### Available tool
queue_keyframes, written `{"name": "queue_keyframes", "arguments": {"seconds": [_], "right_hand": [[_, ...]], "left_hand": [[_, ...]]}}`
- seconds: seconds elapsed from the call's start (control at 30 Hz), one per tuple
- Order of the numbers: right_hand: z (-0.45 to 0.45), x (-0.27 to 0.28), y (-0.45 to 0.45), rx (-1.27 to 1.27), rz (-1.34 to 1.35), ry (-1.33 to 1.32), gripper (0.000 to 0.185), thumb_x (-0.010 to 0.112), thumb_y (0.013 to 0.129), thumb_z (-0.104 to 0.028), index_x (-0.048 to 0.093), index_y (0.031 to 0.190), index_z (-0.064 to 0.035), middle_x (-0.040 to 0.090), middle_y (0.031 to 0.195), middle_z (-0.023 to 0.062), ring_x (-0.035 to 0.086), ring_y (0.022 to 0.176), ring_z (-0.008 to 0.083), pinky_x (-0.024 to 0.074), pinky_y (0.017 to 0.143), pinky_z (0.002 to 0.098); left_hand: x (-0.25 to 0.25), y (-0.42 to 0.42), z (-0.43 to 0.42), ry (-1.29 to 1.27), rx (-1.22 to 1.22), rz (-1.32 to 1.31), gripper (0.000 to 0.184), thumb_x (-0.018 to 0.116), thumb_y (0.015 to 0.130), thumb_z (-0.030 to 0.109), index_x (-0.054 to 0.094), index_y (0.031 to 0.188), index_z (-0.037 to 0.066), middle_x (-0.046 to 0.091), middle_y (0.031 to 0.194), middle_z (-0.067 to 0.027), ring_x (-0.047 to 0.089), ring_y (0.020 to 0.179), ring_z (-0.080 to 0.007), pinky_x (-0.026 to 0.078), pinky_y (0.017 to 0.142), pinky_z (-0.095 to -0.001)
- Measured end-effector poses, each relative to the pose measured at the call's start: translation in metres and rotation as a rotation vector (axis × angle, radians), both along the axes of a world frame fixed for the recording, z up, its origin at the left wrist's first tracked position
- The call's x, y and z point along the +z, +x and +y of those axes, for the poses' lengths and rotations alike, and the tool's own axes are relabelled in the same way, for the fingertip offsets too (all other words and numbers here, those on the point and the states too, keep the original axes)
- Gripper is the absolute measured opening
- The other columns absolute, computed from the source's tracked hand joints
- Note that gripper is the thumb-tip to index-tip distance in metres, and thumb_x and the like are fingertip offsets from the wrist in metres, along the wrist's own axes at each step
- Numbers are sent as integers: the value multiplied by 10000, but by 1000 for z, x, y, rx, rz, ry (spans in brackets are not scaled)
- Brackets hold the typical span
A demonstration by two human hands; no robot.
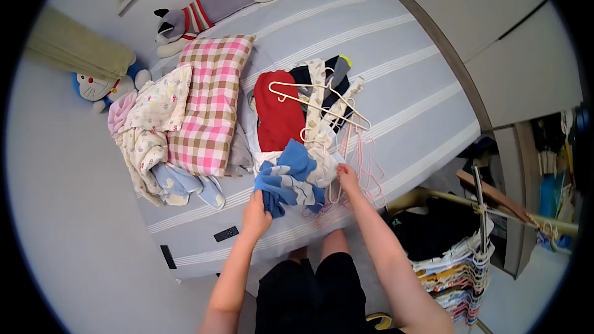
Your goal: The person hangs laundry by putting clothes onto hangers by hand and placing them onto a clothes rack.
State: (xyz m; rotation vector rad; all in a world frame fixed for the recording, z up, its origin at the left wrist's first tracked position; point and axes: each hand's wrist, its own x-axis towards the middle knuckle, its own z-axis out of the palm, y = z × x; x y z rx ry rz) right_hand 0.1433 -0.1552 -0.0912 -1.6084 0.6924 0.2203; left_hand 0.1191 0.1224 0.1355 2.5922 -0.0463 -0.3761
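My left hand (256,215) is closed on the edge of a crumpled blue garment (289,176) with grey-white patches, which lies at the front of a clothes pile on the bed. My right hand (348,179) is closed at the pile's right side, beside white cloth (323,172) and a white hanger; what its fingers pinch is too small to tell. Behind the blue garment lie a red garment (279,111) and dark clothes (301,77). A white hanger (322,85) rests across the pile, and several pink hangers (370,170) lie tangled by my right hand.
On the striped bed (396,43) are a checked pillow (213,105), a patterned garment (145,142), a plush dog (232,0), a blue-and-white plush toy (93,86) and a remote (226,234). A rack of hanging clothes (458,266) stands at lower right, beside the cabinets (507,43).
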Motion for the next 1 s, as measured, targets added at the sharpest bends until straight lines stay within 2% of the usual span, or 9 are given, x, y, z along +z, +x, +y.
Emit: {"name": "queue_keyframes", "arguments": {"seconds": [0.17, 0.2, 0.3, 0.4, 0.5, 0.57, 0.8, 0.9, 1.0], "right_hand": [[-13, -58, 76, 273, 143, -426, 355, 458, 773, -57, 534, 1114, 6, 611, 981, 112, 572, 874, 193, 444, 777, 304], [-13, -94, 81, 181, 13, -499, 325, 479, 781, -102, 533, 1079, 14, 605, 928, 156, 575, 858, 228, 437, 764, 320], [-4, -107, 97, -3, -56, -155, 274, 481, 814, -157, 539, 1004, 32, 607, 840, 182, 590, 801, 288, 443, 703, 357], [-10, -68, 96, 107, -38, -121, 246, 483, 854, -209, 550, 922, 18, 602, 761, 192, 578, 731, 374, 431, 639, 414], [-7, 5, 72, 167, -185, -586, 220, 483, 878, -214, 559, 875, -8, 585, 698, 193, 568, 672, 387, 419, 581, 427], [-10, 48, 46, 130, -254, -547, 206, 488, 882, -212, 564, 862, -22, 559, 679, 207, 554, 665, 387, 407, 556, 414], [-23, 169, -66, 68, -291, -366, 134, 543, 852, -159, 589, 889, -39, 504, 559, 92, 527, 497, 184, 380, 466, 324], [-14, 193, -99, -71, -501, -246, 94, 596, 820, -116, 600, 868, -36, 441, 524, 33, 481, 502, 82, 370, 469, 261], [15, 260, -94, -204, -528, 119, 96, 589, 830, -80, 611, 859, 9, 426, 567, -65, 378, 527, 25, 316, 468, 211]], "left_hand": [[5, 5, -14, -60, 43, 38, 579, 530, 634, -35, 366, 1189, -11, 518, 985, -259, 518, 860, -453, 436, 713, -489], [4, 5, -16, -31, 30, 61, 581, 527, 635, -38, 368, 1193, -13, 525, 978, -249, 519, 866, -444, 437, 715, -483], [6, 9, -21, -45, 64, 58, 578, 521, 636, -43, 367, 1192, -13, 526, 984, -243, 521, 868, -434, 438, 713, -477], [6, 12, -24, -36, 130, 106, 578, 515, 638, -48, 366, 1195, -7, 528, 987, -239, 524, 868, -427, 441, 711, -472], [2, 12, -25, -26, 107, 55, 570, 510, 644, -47, 368, 1193, 0, 529, 988, -235, 525, 870, -425, 443, 710, -469], [4, 13, -31, -26, 84, 37, 564, 506, 648, -45, 367, 1191, 5, 526, 1001, -230, 526, 871, -424, 444, 709, -469], [27, 15, -41, -30, 123, -99, 494, 496, 636, -67, 462, 1112, 61, 512, 1029, -204, 527, 875, -415, 448, 716, -462], [34, 21, -35, -116, 123, -334, 439, 494, 623, -77, 513, 1040, 61, 511, 1023, -197, 521, 893, -407, 449, 729, -452], [56, 30, -24, -126, 52, -398, 441, 482, 617, -89, 556, 1026, 59, 544, 1021, -147, 524, 923, -373, 447, 766, -421]]}}
